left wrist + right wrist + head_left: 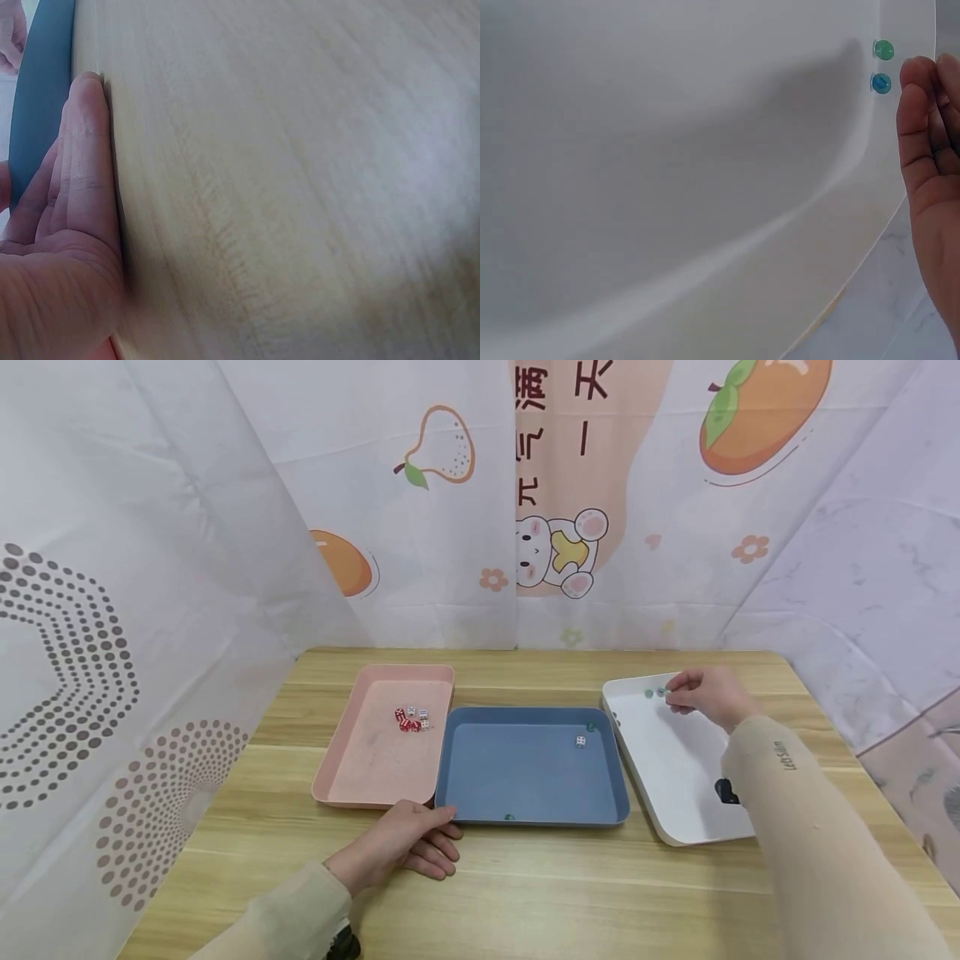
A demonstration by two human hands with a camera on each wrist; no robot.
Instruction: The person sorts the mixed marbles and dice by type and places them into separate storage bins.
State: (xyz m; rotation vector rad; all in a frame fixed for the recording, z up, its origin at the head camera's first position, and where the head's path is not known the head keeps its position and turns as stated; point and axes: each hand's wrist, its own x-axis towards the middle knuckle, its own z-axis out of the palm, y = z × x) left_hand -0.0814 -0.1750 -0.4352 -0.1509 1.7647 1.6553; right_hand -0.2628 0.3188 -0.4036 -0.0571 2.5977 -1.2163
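Note:
My left hand [416, 847] is at the near left corner of the blue tray [525, 777]. Its thumb lies over the rim and its fingers stretch along the outer wall by the tabletop. Over the far end of the white tray [682, 777], my right hand [705, 693] has its fingertips together, a small greenish marble showing at them in the head view. Beside those fingertips, a green marble [884, 50] and a blue marble [881, 83] lie against the white tray's wall. The right wrist view hides what the pinch holds.
In the pink tray [367, 768], at left, lie several red dice [405, 725] and white dice [423, 714]. The blue tray holds one white die [581, 742], a green marble [590, 727] by the far right corner and another green marble [509, 817] at the near wall.

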